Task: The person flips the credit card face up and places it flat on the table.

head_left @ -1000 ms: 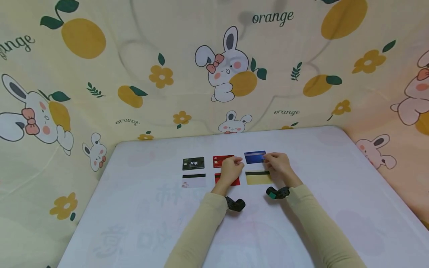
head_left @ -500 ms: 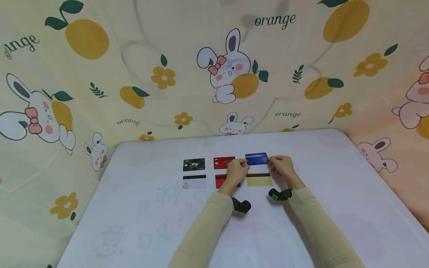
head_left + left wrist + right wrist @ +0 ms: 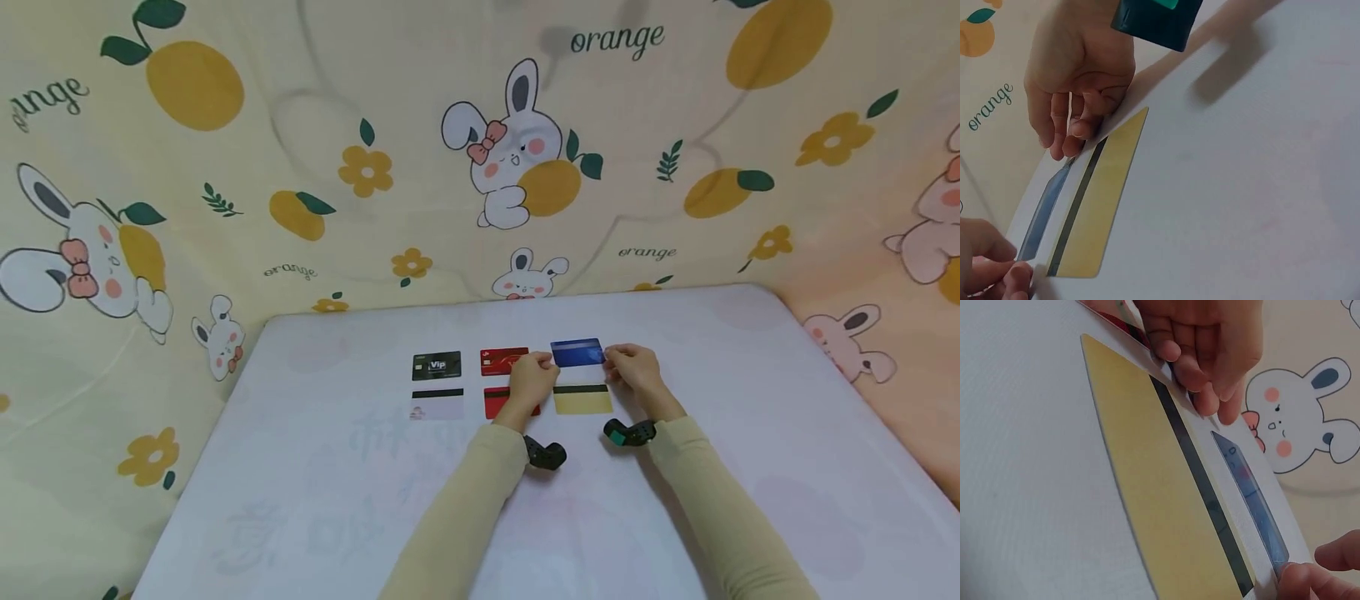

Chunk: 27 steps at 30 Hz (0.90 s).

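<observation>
A blue card (image 3: 577, 352) lies on the white table at the right end of the far row. My left hand (image 3: 532, 380) is at its left edge, fingertips right by the corner and loosely bent. At the opposite edge, my right hand (image 3: 637, 372) has its fingertips against the card's corner; in the right wrist view the thumb (image 3: 1337, 550) stands apart from the fingers. A gold card (image 3: 583, 402) with a dark stripe lies just nearer than the blue one. Partly hidden under the left hand and wrist are a red card (image 3: 501, 360) and a second red card (image 3: 496, 403).
Left of the red cards lie a black Vip card (image 3: 437, 366) and, nearer, a white striped card (image 3: 437, 406). Together the cards form two rows. A cloth printed with rabbits and oranges (image 3: 360, 250) hangs behind the table. Each wrist wears a black camera (image 3: 546, 455).
My left hand has shifted right, from over the upper red card to the blue card's left edge. The right hand's fingers have slid off the blue card to its right edge.
</observation>
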Motion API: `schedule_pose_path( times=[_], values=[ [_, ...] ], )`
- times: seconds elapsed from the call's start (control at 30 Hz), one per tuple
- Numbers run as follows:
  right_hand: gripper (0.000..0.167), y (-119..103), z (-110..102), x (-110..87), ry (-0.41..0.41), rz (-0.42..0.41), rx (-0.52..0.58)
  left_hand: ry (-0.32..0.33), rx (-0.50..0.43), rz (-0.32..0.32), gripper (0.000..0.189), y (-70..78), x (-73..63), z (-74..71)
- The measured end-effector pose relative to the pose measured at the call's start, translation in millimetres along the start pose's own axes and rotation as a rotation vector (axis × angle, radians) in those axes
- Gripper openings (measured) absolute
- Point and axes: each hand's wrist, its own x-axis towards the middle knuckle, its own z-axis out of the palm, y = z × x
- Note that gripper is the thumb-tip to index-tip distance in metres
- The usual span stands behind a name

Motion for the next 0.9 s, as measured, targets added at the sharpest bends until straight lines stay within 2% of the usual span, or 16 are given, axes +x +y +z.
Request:
schedule_pose_path(
  times=[0.2,0.5,0.77,0.9],
  values=[
    [0.043,0.1,-1.6,1.5,-0.011,-0.005,0.000,0.006,-0.023,-0.042,0.032,2.7,1.6,3.3],
    [0.043,2.2,-1.8,0.7,-0.013,-0.017,0.010,-0.037,0.051,-0.040,0.039,6.3,0.3,3.7],
    [0.042,1.6,1.7,0.8,-0.001,0.008,0.024,-0.034,0.086,-0.026,0.041,6.3,0.9,6.3],
    [0.042,0.3,1.8,0.4,0.003,0.031,0.021,-0.046,0.054,-0.057,0.041,9.5,0.3,4.3]
  ],
)
